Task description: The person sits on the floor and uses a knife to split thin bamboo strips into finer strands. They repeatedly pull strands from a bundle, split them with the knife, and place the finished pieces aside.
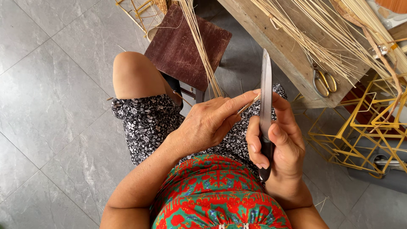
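My right hand [282, 142] grips the dark handle of a long knife [266, 91], blade pointing up and away from me. My left hand [210, 123] pinches a thin pale straw strand [250, 104] between thumb and forefinger, its tip touching the flat of the blade. Both hands are over my lap, above black-and-white floral shorts. A bundle of long straw strands [201, 46] runs from under my left hand up across a dark red stool [186, 46].
A wooden bench [280, 46] at upper right carries many loose straw strands and a pair of yellow-handled scissors [324, 80]. Yellow wire frames [360, 131] stand at right, another at top. Grey tiled floor [55, 106] lies to the left.
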